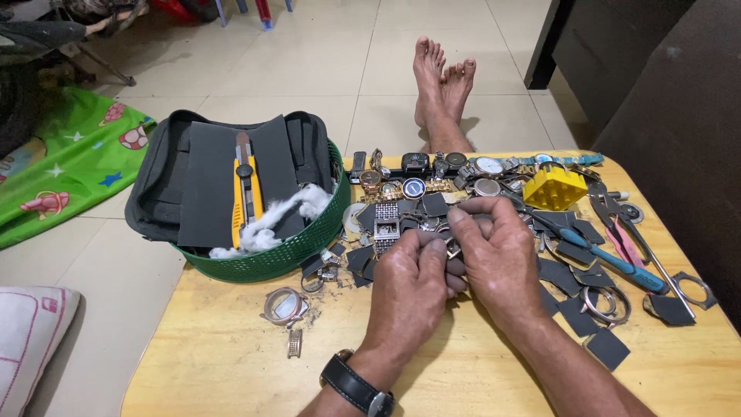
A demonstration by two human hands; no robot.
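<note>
My left hand and my right hand meet over the middle of a small yellow wooden table. Together their fingertips pinch a small metal watch part, mostly hidden by the fingers. A dark watch with a black strap sits on my left wrist. Under and around the hands lie several dark grey square pads and watch pieces. A square-faced watch with a studded band lies just beyond my left hand.
A green mesh basket at the table's left holds a black pouch, a yellow utility knife and white cotton. Several watches line the far edge. A yellow block, blue-handled tool and pliers lie right. Bare feet rest beyond.
</note>
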